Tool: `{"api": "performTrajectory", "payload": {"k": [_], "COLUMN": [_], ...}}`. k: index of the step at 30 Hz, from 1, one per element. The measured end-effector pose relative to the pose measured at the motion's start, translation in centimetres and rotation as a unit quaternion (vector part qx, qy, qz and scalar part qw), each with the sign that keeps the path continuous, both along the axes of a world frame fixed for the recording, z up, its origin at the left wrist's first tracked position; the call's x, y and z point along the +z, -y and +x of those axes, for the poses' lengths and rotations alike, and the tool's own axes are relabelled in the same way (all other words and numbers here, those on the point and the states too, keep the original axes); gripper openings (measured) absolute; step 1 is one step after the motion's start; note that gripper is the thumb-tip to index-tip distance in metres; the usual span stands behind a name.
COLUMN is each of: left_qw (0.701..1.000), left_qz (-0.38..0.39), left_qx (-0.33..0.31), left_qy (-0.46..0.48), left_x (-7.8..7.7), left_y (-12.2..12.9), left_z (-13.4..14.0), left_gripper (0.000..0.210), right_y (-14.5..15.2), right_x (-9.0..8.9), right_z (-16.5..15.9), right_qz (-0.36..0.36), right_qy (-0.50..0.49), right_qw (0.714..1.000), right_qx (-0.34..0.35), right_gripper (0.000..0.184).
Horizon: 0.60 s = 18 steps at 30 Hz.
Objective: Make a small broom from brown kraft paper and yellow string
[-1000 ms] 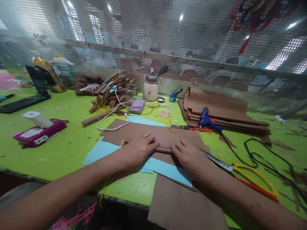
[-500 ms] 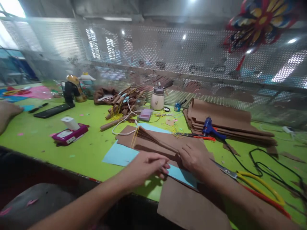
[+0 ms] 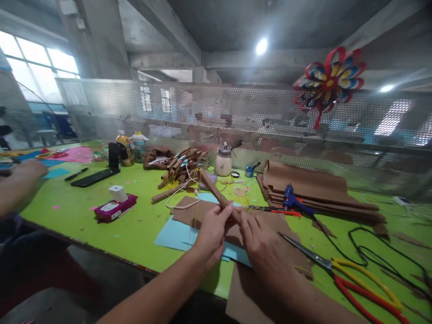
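Note:
My left hand and my right hand both grip a narrow brown paper roll with yellow string at its far end. The roll is raised above the table and slants away to the left. My left fingers pinch its middle, while my right fingers wrap the near end, which they hide. Beneath lie a flat brown paper sheet and light blue paper. To the right of my right hand rest scissors with red and yellow handles, blades slightly apart.
A blue glue gun with a black cord lies against folded brown paper. Finished-looking rolls are heaped behind, beside a cream jar. A purple device and phone are left. Another person's hand is far left.
The folded brown paper has become a narrow roll, lifted off the sheet. My left hand has moved up onto it beside my right hand. The view has tilted upward.

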<state>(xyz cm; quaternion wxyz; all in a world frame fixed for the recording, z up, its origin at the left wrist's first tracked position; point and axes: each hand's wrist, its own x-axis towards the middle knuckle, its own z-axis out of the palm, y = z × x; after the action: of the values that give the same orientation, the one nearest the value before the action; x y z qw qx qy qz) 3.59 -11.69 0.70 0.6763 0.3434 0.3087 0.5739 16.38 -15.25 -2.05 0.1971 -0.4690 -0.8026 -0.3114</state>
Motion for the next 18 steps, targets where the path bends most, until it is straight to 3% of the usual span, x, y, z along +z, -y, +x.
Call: {"api": "performTrajectory", "payload": {"k": [7, 11, 14, 16, 18], "left_qw": [0.999, 0.997, 0.996, 0.995, 0.992], "left_qz": [0.02, 0.04, 0.058, 0.071, 0.082], "left_qx": [-0.046, -0.06, -0.061, -0.073, -0.095], "left_qy": [0.021, 0.022, 0.001, -0.009, -0.012], "left_x": [-0.2, -0.4, -0.3, -0.1, 0.1], "left_y": [-0.2, -0.1, 0.0, 0.1, 0.2], "left_z": [-0.5, -0.5, -0.4, -0.3, -0.2], "left_gripper": [0.016, 0.02, 0.022, 0.023, 0.023], "right_y": [0.0, 0.5, 0.6, 0.4, 0.1], "right_x": [-1.1, -1.1, -1.0, -0.8, -0.6], "right_z": [0.3, 0.7, 1.1, 1.3, 1.4], "right_qz": [-0.022, -0.057, -0.163, -0.266, -0.393], "right_qy": [-0.097, -0.225, -0.389, -0.475, -0.525], "right_qw": [0.993, 0.968, 0.903, 0.835, 0.749], "right_qx": [0.06, 0.093, 0.085, 0.078, 0.098], "right_gripper": [0.038, 0.034, 0.027, 0.035, 0.049]}}
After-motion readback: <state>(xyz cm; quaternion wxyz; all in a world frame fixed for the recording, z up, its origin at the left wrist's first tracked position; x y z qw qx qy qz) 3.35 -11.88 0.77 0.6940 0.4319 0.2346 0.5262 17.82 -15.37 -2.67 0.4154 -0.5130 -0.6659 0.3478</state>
